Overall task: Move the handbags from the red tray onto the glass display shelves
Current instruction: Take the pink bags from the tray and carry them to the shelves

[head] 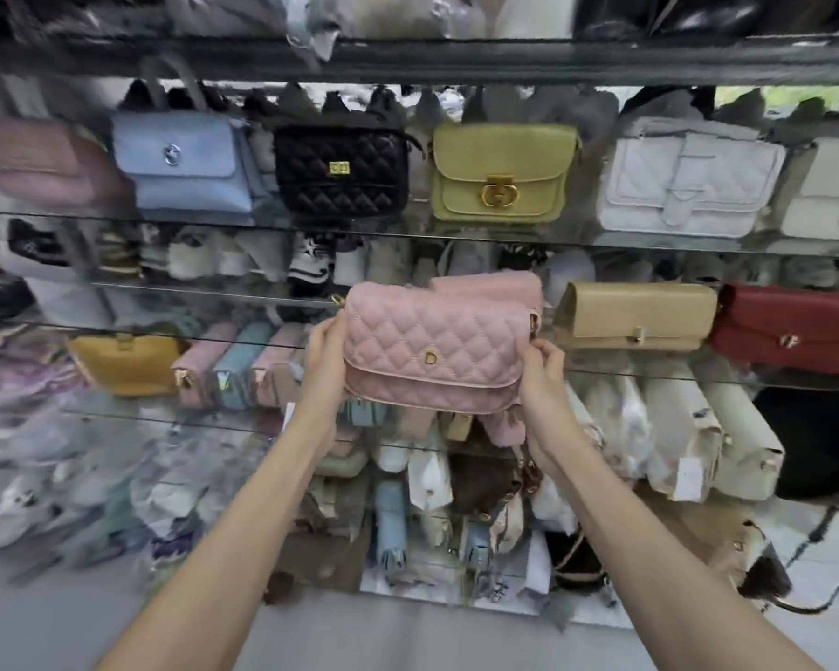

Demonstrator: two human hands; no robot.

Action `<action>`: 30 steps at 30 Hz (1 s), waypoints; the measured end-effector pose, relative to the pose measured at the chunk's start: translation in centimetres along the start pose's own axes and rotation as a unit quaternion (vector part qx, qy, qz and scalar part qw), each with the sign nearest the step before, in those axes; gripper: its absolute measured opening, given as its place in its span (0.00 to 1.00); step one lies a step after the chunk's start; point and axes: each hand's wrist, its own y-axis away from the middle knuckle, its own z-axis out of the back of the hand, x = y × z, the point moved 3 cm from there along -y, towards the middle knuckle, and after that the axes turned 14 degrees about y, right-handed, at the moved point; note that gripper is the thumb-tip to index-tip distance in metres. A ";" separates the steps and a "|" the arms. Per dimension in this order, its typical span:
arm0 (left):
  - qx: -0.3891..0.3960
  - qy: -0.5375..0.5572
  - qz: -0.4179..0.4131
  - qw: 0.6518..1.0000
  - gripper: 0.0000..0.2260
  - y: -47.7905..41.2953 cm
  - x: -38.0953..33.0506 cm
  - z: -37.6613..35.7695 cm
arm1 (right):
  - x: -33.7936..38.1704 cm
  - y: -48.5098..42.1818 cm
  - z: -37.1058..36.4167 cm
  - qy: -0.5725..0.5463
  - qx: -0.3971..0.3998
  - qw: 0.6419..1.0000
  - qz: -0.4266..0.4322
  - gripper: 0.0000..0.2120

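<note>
A pink quilted handbag (434,348) with a gold D clasp is held up in front of the middle glass shelf (650,372). My left hand (325,353) grips its left end and my right hand (543,375) grips its right end near the strap ring. Directly behind it a second pink bag (490,285) stands on the shelf, mostly hidden. The red tray is out of view.
On the same shelf, a beige clutch (635,314) and a red clutch (790,329) stand to the right. The shelf above holds blue (185,162), black quilted (342,169), yellow-green (502,171) and white (688,179) bags. A mustard bag (124,363) and packed wallets sit lower left.
</note>
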 end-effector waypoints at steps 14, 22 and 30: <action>-0.069 -0.018 -0.019 0.997 0.16 -8.7 -2.1 7.7 | 1.6 -6.5 -12.9 0.000 0.081 0.996 0.022 0.20; -0.079 -0.008 -0.027 0.997 0.16 -15.1 -0.4 8.2 | 1.9 -12.2 -17.0 0.000 0.108 0.994 0.027 0.22; -0.079 -0.022 0.009 0.997 0.18 -23.0 2.6 8.9 | 0.8 -16.2 -20.0 0.043 0.108 0.993 -0.011 0.32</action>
